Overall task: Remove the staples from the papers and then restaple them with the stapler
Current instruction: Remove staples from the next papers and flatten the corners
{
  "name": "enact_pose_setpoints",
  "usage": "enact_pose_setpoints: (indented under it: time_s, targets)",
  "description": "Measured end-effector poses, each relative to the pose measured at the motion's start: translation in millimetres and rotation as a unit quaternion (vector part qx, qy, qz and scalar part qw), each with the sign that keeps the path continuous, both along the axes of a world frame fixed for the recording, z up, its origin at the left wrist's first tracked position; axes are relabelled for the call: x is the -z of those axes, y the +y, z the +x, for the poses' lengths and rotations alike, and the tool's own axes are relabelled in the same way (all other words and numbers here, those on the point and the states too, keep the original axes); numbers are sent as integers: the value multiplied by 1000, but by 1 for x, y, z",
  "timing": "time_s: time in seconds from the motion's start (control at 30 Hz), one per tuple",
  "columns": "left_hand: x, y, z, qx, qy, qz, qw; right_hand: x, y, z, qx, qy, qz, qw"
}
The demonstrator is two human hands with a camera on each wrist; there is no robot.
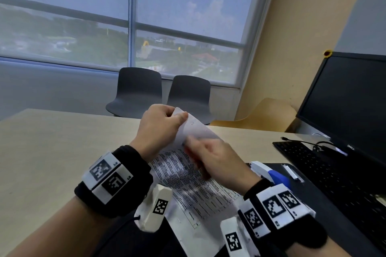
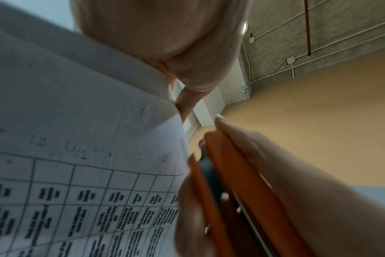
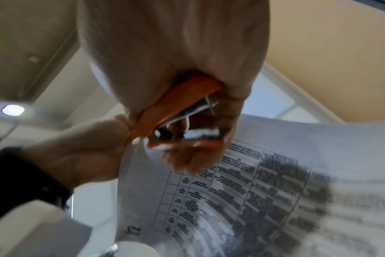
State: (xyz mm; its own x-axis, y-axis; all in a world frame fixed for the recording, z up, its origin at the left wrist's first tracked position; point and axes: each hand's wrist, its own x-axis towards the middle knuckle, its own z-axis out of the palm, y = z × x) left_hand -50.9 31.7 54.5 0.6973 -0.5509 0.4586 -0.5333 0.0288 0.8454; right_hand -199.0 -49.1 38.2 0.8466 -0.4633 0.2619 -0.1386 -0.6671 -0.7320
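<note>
While my left hand (image 1: 160, 125) pinches the top corner of the papers (image 1: 188, 175), lifting them off the desk (image 1: 62, 142) so the stapled corner is within reach, my right hand (image 1: 217, 160) grips an orange staple remover (image 3: 178, 104) against that corner (its teeth blurred). The stapler (image 1: 269, 173) waits on the desk, just beside my right wrist.

A: Left side?
B: Bare table (image 1: 52, 142) surface, open from near edge to far edge.

A: Right side?
B: Stapler (image 1: 269, 173), keyboard (image 1: 325, 165), cable (image 1: 300, 142) and monitor (image 1: 346, 102) crowd it.

A: Centre?
B: Raised papers (image 1: 188, 179) span the middle; two dark chairs (image 1: 158, 92) stand beyond the far edge.
</note>
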Motion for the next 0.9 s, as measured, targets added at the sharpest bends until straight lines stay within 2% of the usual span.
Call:
enact_pose_setpoints:
  time_s: [0.07,0.13,0.2,0.3,0.4,0.5,0.57,0.63,0.83,0.9]
  targets:
    - [0,1,0,3,-10,1,1000,5,-1,-2,-46,133,-79,987]
    - [0,2,-1,6,-18,2,1000,11,-1,-4,-77,245,-149,955]
    - [-1,3,-2,10,-22,3,1000,18,0,-3,-96,291,-225,925]
    - [-1,4,-2,27,-8,0,1000,24,1,0,-105,314,-309,892]
    - [-1,6,-2,47,11,4,999,12,-7,2,-71,268,-356,893]
    - [-1,7,-1,48,25,2,999,-11,-17,3,-8,139,-364,921]
    - [-2,7,-2,43,29,6,999,-26,-20,2,39,33,-385,921]
    - [-3,7,-5,45,26,11,999,-34,-19,1,63,-37,-397,915]
    - [-3,7,-9,52,17,13,998,-33,-15,6,46,-40,-481,875]
    - [-3,6,-9,49,19,18,998,-32,-13,8,51,-45,-479,875]
